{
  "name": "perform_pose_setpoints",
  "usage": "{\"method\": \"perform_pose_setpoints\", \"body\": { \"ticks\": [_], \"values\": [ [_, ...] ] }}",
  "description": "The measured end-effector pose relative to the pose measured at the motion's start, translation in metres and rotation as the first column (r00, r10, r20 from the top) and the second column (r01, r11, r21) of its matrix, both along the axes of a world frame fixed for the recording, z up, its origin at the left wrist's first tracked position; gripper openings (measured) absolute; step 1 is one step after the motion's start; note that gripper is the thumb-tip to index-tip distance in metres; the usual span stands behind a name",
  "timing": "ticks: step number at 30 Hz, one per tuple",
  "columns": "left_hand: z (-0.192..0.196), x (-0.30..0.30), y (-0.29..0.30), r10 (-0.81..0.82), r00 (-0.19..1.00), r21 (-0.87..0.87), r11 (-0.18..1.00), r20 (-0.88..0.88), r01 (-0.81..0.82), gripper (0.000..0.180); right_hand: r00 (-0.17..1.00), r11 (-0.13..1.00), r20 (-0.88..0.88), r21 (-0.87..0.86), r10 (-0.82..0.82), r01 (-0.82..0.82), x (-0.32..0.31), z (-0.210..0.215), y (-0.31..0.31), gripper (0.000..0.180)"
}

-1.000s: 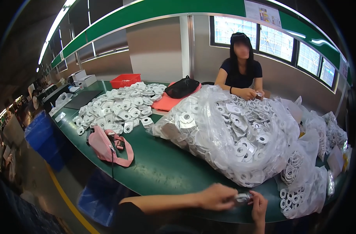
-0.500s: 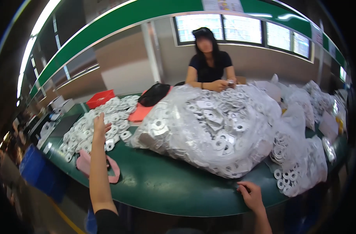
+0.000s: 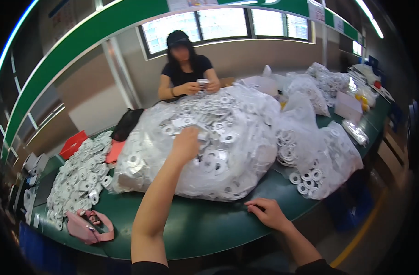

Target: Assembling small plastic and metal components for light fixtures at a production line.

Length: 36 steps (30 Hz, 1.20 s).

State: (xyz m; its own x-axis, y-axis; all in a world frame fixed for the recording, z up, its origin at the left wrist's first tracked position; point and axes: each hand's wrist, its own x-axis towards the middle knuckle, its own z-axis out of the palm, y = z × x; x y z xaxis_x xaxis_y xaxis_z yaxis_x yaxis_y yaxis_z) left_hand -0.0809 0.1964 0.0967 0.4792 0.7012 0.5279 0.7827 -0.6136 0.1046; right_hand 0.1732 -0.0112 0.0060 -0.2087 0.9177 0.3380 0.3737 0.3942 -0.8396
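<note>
My left hand (image 3: 186,144) reaches over the large clear plastic bag (image 3: 149,133) in the middle. Its fingers are at the white ring-shaped parts (image 3: 214,162) heaped in the bag's mouth, and the hand's back hides whether they grip one. My right hand (image 3: 269,213) is low at the bag's front right corner, above the green table (image 3: 209,224). Its thumb and forefinger come close together in a pinch; anything between them is too small to make out.
Across the table a person (image 3: 184,68) holds a white ring part in both hands. Loose ring parts (image 3: 81,176) lie in a pile at the left, by a red bin (image 3: 73,144) and a pink pouch (image 3: 88,229). Smaller bags of rings (image 3: 328,160) stand at the right.
My left hand has come from above the loose pile to the parts in the big bag. My view has turned to the right. The right hand still hovers by the bag's front corner.
</note>
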Motion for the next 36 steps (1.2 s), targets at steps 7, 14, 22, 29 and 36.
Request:
{"method": "perform_pose_setpoints", "body": {
  "ticks": [7, 14, 22, 29, 36],
  "values": [
    [-0.032, 0.004, 0.023, 0.277, 0.941, 0.057, 0.961, -0.195, -0.271, 0.022, 0.862, 0.792, -0.020, 0.384, -0.507, 0.474, 0.024, -0.004, 0.002, 0.016],
    [-0.005, 0.003, -0.018, 0.252, 0.966, -0.015, 0.967, -0.064, -0.253, 0.024, 0.528, 0.579, 0.255, 0.498, -0.810, 0.646, 0.079, -0.014, -0.004, 0.023],
    [0.026, 0.054, -0.111, -0.398, 0.869, 0.471, 0.851, 0.293, 0.231, 0.023, 0.485, 0.635, 0.410, 0.486, -0.773, 0.601, 0.080, -0.012, -0.007, 0.018],
    [-0.071, 0.094, -0.191, 0.310, 0.337, -0.451, 0.460, 0.889, 0.765, 0.011, 0.877, 0.743, -0.022, 0.521, -0.481, 0.421, 0.048, 0.009, -0.015, 0.019],
    [-0.101, 0.099, -0.198, 0.740, 0.078, -0.233, 0.109, 0.668, 0.966, 0.016, 0.964, 0.834, 0.203, 0.550, -0.173, 0.034, 0.003, 0.011, -0.018, 0.017]
  ]
}}
